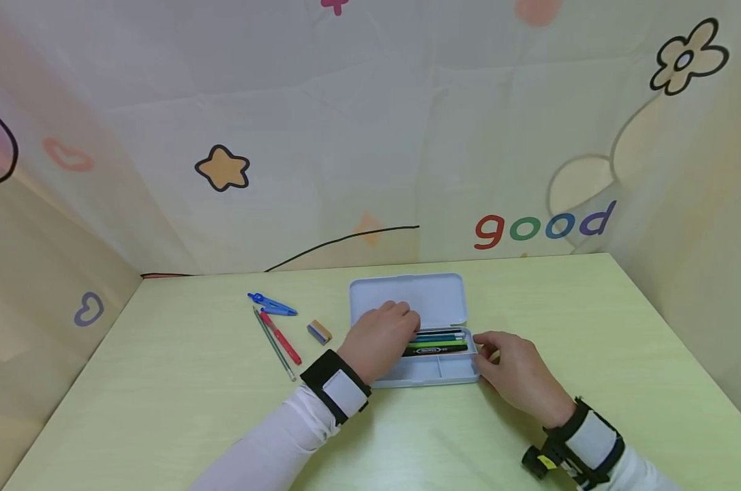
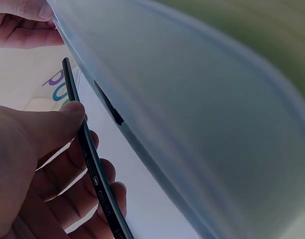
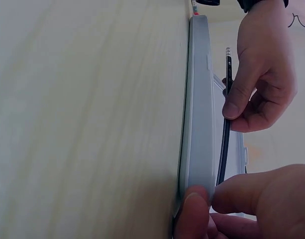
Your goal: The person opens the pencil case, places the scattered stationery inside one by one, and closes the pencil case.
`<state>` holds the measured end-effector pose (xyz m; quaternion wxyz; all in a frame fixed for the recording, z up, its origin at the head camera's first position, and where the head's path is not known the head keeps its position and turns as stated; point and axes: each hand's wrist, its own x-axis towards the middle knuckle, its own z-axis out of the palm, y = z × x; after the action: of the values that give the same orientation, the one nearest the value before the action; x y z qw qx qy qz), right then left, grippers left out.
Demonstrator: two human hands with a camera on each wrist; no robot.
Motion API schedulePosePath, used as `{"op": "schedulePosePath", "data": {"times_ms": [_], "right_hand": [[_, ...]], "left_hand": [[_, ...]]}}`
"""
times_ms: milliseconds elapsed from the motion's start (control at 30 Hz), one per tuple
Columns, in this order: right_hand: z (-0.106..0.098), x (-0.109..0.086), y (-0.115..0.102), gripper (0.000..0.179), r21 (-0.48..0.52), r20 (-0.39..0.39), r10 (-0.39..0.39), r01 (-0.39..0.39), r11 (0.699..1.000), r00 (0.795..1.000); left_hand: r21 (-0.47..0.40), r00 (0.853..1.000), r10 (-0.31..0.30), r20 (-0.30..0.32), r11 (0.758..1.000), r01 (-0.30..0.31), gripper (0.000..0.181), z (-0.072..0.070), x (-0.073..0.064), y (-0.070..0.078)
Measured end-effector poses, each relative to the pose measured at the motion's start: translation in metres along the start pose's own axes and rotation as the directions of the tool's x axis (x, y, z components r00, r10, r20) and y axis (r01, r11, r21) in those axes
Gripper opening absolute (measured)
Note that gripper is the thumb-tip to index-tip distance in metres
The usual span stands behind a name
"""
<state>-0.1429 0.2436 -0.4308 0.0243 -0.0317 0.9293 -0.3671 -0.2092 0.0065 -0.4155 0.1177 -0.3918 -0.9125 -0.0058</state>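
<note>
My left hand [image 1: 382, 341] pinches a dark pencil [image 2: 95, 172] between thumb and fingers, over an open pale-blue pencil case [image 1: 407, 373]. The right wrist view shows the same pencil [image 3: 225, 144] with its white eraser end. My right hand [image 1: 520, 372] grips the right end of the case between thumb and fingers. Inside the case's long compartment lie a teal pencil [image 1: 439, 337], a bright green pen [image 1: 450, 344] and a black marker [image 1: 437, 350]. The left hand hides their left ends. The raised lid [image 1: 407, 290] stands behind them.
Left of the case lie a blue compass [image 1: 275, 305], a red pen [image 1: 282, 339], a dark green pencil [image 1: 275, 344] and a small tan-and-blue block [image 1: 319, 332]. A printed cloth [image 1: 345, 136] backs the pale table [image 1: 161, 409].
</note>
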Motion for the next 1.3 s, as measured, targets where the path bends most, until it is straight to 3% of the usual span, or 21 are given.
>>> {"op": "schedulePosePath", "data": {"times_ms": [700,1300], "right_hand": [[-0.001,-0.001,-0.002,0.038,0.004,0.01,0.016,-0.016,1.0,1.0],[-0.001,0.0,-0.001,0.037,0.011,0.011,0.008,-0.009,1.0,1.0]], "left_hand": [[0.055,0.999,-0.017,0.03,0.998,0.015,0.006,0.007,0.008,0.008],[0.044,0.999,-0.038,0.019,0.998,0.037,0.007,0.01,0.012,0.01]]}}
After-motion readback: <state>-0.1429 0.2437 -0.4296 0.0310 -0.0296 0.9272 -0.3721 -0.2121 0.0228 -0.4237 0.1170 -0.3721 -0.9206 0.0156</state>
